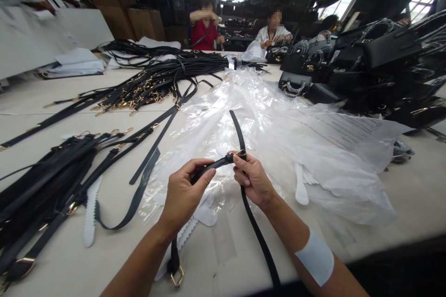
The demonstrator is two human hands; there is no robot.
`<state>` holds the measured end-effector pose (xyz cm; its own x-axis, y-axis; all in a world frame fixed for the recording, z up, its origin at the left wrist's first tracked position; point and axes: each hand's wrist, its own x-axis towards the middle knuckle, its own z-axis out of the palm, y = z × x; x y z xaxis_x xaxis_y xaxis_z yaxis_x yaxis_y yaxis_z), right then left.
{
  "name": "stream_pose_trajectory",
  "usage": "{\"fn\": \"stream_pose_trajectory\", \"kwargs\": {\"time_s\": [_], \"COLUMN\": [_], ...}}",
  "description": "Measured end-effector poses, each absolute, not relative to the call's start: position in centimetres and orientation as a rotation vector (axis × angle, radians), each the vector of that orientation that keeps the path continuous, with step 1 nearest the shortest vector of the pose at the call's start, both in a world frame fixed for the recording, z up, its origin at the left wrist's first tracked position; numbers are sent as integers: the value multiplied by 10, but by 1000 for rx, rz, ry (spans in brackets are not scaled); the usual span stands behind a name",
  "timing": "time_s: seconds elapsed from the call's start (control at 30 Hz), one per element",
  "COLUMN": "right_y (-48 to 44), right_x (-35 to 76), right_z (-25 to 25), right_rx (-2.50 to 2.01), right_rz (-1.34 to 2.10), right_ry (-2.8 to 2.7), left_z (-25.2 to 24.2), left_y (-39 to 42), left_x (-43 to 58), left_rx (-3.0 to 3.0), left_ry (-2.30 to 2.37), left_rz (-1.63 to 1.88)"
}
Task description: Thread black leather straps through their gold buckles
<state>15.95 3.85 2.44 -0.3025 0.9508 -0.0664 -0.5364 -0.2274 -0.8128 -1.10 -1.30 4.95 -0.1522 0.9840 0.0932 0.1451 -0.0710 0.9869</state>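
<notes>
A black bag strap [220,163] with gold fittings stretches between my two hands over the table. My left hand [186,185] is closed round one length of it, thumb and fingers pinching. My right hand [253,177] pinches the strap by a gold buckle [239,153], where another black strap length [258,227] crosses, running up past the hand and down to the table's near edge. Below my left wrist hangs a strap end with a gold clasp [177,277]. Clear plastic bags [223,111] lie spread beyond both hands.
Bundled black straps [167,69] with gold clips lie behind on the left; more straps [45,176] lie nearer. Black handbags [348,69] are heaped at right. White serrated strips [91,213] lie about. Two people [205,32] sit across the table, another partly hidden.
</notes>
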Motion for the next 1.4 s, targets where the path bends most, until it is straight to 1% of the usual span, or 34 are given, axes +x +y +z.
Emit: {"fn": "stream_pose_trajectory", "kwargs": {"time_s": [0.13,0.23,0.63,0.83,1.13,1.4], "right_y": [46,54,82,87,99,102], "right_x": [168,176,220,225,238,242], "right_z": [24,26,29,26,18,12], "right_rx": [-703,-678,-647,-667,-701,-694], "right_rz": [1721,1695,1552,1539,1535,1537], "right_ry": [-757,-695,-470,-405,-314,-342], "left_z": [50,51,47,54,62,66], "left_y": [-9,-6,3,-1,-6,-9], "left_x": [-18,-24,-43,-49,-52,-52], "left_rx": [1046,945,924,965,955,969], "left_ry": [1198,1137,889,770,731,746], "left_rz": [1110,1042,1006,905,890,891]}}
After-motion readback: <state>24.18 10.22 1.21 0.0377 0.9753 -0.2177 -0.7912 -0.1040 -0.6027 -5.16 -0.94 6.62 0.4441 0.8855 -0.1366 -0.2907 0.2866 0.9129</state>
